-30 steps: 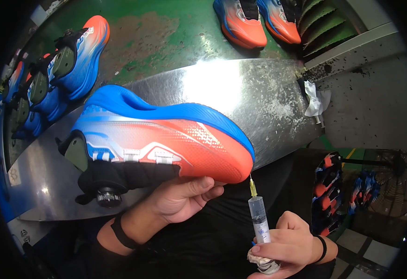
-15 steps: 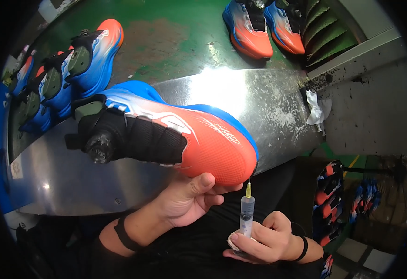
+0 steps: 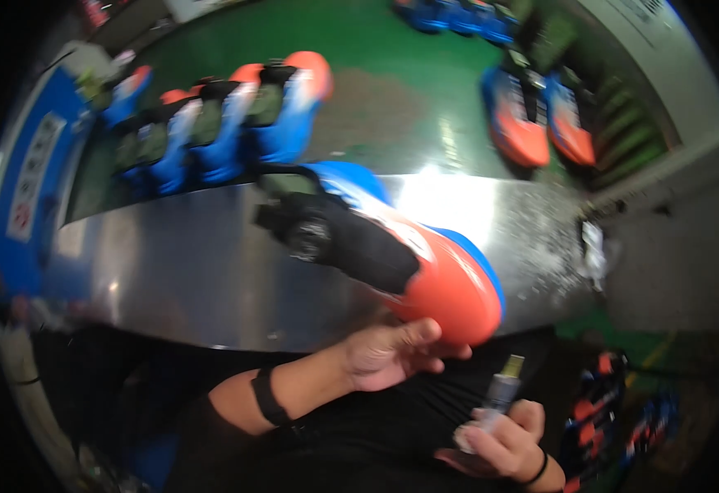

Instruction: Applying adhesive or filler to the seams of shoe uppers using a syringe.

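The shoe (image 3: 425, 263) I hold is orange at the toe, blue-soled, with a black tongue. My syringe (image 3: 499, 394) is grey with a yellowish tip. The bench (image 3: 170, 279) is bare silver metal.

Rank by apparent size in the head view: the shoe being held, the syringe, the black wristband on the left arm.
Largest to smallest as they look:
1. Orange and blue shoe, held in the left hand; nearness to the camera enlarges it.
2. Syringe, in the right hand.
3. Black wristband, close to the syringe in extent, so unsure.

Shiny brushed-metal table (image 3: 178, 279); glossy shoe (image 3: 425, 263) toe, matt cloth tongue
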